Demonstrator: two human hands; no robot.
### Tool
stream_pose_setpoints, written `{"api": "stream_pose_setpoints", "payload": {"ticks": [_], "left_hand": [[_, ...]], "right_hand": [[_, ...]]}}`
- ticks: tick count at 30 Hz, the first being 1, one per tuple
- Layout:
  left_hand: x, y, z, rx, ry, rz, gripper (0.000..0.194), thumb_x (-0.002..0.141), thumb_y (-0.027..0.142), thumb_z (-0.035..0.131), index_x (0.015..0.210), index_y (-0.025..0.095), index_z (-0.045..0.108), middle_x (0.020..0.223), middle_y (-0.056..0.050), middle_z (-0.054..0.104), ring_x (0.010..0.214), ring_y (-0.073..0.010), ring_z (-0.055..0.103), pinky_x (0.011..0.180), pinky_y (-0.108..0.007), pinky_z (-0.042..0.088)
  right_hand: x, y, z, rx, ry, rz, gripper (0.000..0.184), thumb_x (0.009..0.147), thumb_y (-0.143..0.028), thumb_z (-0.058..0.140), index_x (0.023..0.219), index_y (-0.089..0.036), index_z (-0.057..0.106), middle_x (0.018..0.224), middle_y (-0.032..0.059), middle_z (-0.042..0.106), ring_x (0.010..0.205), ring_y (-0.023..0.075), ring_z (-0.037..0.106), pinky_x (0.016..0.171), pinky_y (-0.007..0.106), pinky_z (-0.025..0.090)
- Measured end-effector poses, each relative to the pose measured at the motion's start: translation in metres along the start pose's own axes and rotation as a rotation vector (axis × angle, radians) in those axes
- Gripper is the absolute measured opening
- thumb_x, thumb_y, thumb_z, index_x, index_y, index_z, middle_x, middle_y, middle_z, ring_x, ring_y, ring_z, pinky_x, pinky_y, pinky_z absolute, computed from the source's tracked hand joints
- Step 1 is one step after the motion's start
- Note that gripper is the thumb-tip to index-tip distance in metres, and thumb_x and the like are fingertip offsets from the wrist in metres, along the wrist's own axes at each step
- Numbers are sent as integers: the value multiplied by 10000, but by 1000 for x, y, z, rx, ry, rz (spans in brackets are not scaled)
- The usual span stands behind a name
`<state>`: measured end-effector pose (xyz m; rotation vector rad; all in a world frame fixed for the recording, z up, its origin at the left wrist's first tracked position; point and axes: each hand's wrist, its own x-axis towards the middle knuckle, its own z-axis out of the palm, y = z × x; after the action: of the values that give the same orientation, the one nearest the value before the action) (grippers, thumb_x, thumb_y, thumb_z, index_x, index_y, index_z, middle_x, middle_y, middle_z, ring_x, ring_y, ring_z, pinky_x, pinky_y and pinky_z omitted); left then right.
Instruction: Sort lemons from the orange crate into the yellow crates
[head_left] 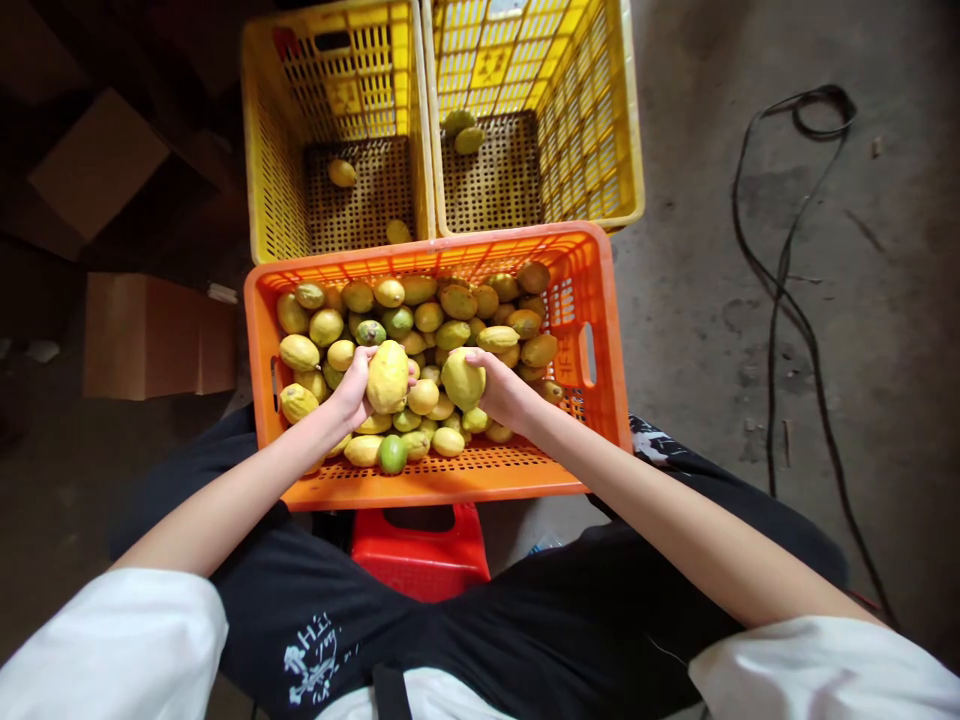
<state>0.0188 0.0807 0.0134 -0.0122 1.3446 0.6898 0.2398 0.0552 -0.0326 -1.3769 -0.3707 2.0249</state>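
Working above the orange crate (450,489), I have left fingers (364,354) grasping a yellow fruit (388,378), right fingers (475,357) a greener fruit (463,381); both seem light, firm, maybe slippery, so I would hold around the middle.

You have open air above the two yellow crates (337,30), mostly bare inside; the orange crate's raised rim (435,490) and their adjoining walls stand between you and their floors.
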Motion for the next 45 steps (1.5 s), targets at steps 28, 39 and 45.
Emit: {"api": "stream_pose_setpoints", "payload": {"ticks": [28, 39, 45], "left_hand": [[-2, 0, -3, 139, -25, 29, 385, 1031, 498, 799, 1302, 225, 791, 1091, -106, 858, 1019, -328, 865, 790, -388, 751], [13, -8, -14, 132, -66, 48, 363, 990, 531, 877, 1214, 260, 790, 1137, -157, 863, 1128, -385, 855, 799, -424, 760], [17, -11, -25, 301, -161, 113, 418, 751, 353, 1087, 962, 224, 750, 981, -85, 832, 936, -258, 819, 798, -317, 693]], "right_hand": [[6, -7, -5, 197, 149, 56, 398, 860, -619, 885, 1032, -287, 748, 830, 45, 793, 902, 308, 812, 716, 419, 717], [1, -9, 1, 142, 133, -38, 532, 712, -652, 1056, 919, -320, 694, 941, 52, 835, 1105, 353, 846, 755, 428, 749], [2, -7, 1, 255, 124, -20, 514, 654, -400, 1103, 930, -332, 674, 877, 1, 778, 1062, 337, 842, 791, 427, 767]]}}
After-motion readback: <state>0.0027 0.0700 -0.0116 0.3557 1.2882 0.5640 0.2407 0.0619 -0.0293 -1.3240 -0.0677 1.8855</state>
